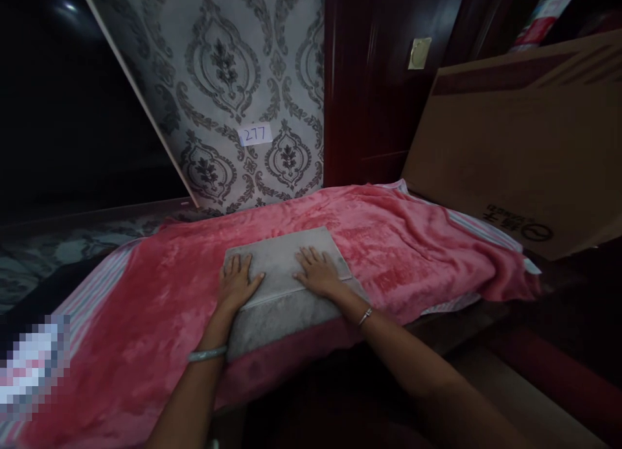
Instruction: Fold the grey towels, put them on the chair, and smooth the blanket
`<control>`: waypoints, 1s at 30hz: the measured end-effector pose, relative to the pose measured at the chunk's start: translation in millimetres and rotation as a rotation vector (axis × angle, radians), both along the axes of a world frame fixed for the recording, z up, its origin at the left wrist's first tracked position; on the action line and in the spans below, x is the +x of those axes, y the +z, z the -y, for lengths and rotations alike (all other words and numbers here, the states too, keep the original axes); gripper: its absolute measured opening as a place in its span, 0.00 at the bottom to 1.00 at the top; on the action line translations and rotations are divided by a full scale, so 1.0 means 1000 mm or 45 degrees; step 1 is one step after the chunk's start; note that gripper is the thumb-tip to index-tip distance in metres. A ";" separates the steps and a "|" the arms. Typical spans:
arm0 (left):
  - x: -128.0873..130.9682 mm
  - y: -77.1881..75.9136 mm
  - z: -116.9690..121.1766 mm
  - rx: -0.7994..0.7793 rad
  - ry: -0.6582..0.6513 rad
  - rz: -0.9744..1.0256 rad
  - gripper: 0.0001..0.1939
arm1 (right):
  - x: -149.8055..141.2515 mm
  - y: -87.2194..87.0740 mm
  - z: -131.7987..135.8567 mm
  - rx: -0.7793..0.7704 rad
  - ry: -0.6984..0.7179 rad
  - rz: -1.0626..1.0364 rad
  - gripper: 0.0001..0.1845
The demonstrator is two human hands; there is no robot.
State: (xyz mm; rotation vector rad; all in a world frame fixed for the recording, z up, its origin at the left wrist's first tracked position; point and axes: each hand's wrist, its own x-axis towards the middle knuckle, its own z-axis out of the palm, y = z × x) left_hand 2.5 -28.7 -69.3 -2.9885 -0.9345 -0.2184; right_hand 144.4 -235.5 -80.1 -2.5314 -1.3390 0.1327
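My left hand (237, 284) lies flat with its fingers spread on the left part of a grey, flat, rectangular piece (276, 267). It looks like fabric with a fold or seam across it; I cannot tell exactly what it is. On the right part of the same piece rests my right hand (319, 273), palm down and fingers apart. Beneath the piece spreads a pink plush blanket (155, 300) with a striped edge. The grey piece's near portion slopes down over the blanket's front edge. Each wrist wears a bracelet.
A large cardboard box (515, 138) leans at the right, with a bottle (547, 15) behind it. At the back, a paper label marked 277 (255, 134) sticks to patterned wallpaper (223, 60). A big dark screen-like panel (78, 112) stands at the left.
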 end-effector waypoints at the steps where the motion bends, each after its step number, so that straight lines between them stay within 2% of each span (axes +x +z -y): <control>1: 0.001 -0.001 -0.001 -0.004 -0.006 0.000 0.39 | 0.007 -0.002 0.011 -0.010 -0.063 0.004 0.37; 4: 0.003 -0.002 -0.003 -0.018 -0.014 -0.008 0.40 | 0.023 -0.008 0.041 -0.037 -0.213 -0.025 0.37; 7: 0.003 0.002 -0.001 -0.039 -0.005 -0.006 0.39 | 0.032 -0.011 0.064 -0.106 -0.277 -0.096 0.36; 10: -0.007 0.004 0.002 -0.131 -0.038 -0.025 0.38 | 0.039 -0.009 0.076 -0.209 -0.287 -0.126 0.35; 12: -0.020 0.001 0.001 -0.187 -0.065 0.006 0.38 | 0.042 -0.003 0.071 -0.214 -0.292 -0.096 0.35; 14: -0.033 -0.007 -0.003 -0.209 -0.068 0.113 0.37 | 0.040 0.006 0.053 -0.142 -0.252 -0.034 0.35; 16: -0.044 -0.017 -0.010 -0.229 -0.052 0.249 0.34 | 0.030 0.019 0.021 -0.052 -0.127 0.012 0.35; 20: -0.054 -0.036 -0.023 -0.333 -0.050 0.434 0.34 | -0.012 0.048 -0.068 0.032 0.196 0.021 0.34; 22: -0.056 -0.045 -0.024 -0.370 -0.089 0.486 0.34 | -0.032 0.055 -0.111 0.074 0.290 0.022 0.33; 24: -0.056 -0.053 -0.022 -0.368 -0.109 0.532 0.34 | -0.046 0.053 -0.143 0.103 0.372 0.016 0.32; 26: -0.057 -0.059 -0.018 -0.338 -0.104 0.558 0.34 | -0.053 0.043 -0.163 0.103 0.475 0.007 0.30; 28: -0.058 -0.063 -0.015 -0.303 -0.108 0.555 0.35 | -0.054 0.029 -0.172 0.086 0.551 0.000 0.29; 30: -0.059 -0.065 -0.013 -0.271 -0.111 0.533 0.35 | -0.050 0.017 -0.174 0.067 0.546 -0.001 0.30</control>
